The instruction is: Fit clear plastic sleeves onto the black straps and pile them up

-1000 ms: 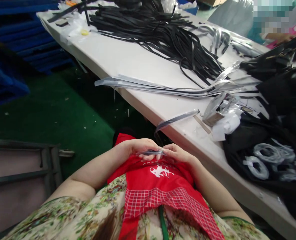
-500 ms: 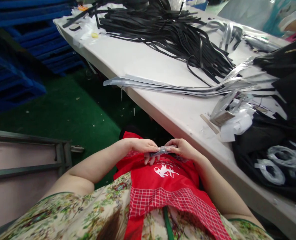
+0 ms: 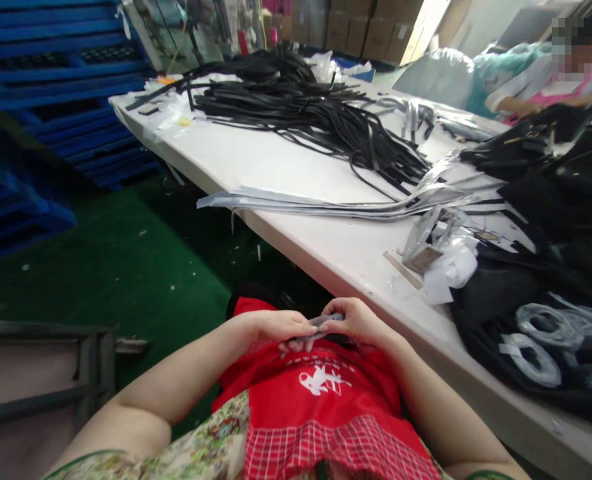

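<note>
In front of the red apron (image 3: 326,413), both hands meet over a small greyish, see-through piece like a plastic strip (image 3: 316,331). My left hand (image 3: 283,327) pinches its near end between thumb and fingers. At the other end, my right hand (image 3: 356,320) has its fingers closed on the same piece. The fingers hide much of it, so its exact kind is unclear. Both hands are over the lap, just off the edge of the white table (image 3: 296,247).
On the table lie a pile of black straps (image 3: 296,113), long grey-white strips (image 3: 296,203), a tape dispenser (image 3: 423,247) and black fabric with coiled clear strips (image 3: 531,353). Blue pallets (image 3: 61,87) stand left. Across the table, a co-worker's arm (image 3: 521,100) reaches toward black material.
The view has tilted up, showing more of the far room and the co-worker. My hands stay together on the strip, with the right fingers shifted slightly along it.
</note>
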`<state>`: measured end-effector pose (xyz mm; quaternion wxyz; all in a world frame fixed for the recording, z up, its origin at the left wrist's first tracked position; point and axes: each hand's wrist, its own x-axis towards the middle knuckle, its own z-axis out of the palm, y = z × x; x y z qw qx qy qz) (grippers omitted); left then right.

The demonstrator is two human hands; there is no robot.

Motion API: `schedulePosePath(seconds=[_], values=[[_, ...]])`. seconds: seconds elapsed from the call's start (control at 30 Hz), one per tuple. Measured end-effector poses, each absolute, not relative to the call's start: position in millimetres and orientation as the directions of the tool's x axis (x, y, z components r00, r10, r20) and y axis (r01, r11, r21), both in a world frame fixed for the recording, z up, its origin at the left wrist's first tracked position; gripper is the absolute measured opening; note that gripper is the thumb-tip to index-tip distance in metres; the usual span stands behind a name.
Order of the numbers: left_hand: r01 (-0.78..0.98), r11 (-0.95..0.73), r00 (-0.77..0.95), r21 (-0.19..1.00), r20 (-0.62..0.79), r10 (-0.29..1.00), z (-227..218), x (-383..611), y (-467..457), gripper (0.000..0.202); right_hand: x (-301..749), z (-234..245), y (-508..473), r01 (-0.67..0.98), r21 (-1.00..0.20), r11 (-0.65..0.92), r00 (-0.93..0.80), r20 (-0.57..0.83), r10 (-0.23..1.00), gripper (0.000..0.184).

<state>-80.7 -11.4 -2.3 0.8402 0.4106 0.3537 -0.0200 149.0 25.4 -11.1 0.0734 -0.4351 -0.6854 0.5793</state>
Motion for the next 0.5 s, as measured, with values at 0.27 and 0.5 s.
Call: schedulePosePath(seconds=[0.27,0.5], values=[[-0.265,0.235,0.213,0.935,-0.180,0.960,47.0,-74.6,23.9,0.038,112.8,-20.5,-0.3,0.440,-0.898,-0.009,-0.754,-0.374,0.540,0.029],[0.396,-0.090,0.445,0.914,-0.105,0.889,20.5,-70.3,16.7,0.047,131.7,28.6,25.8,-0.019,-0.944,-0.331,-0.673,-0.233,0.702,0.053]])
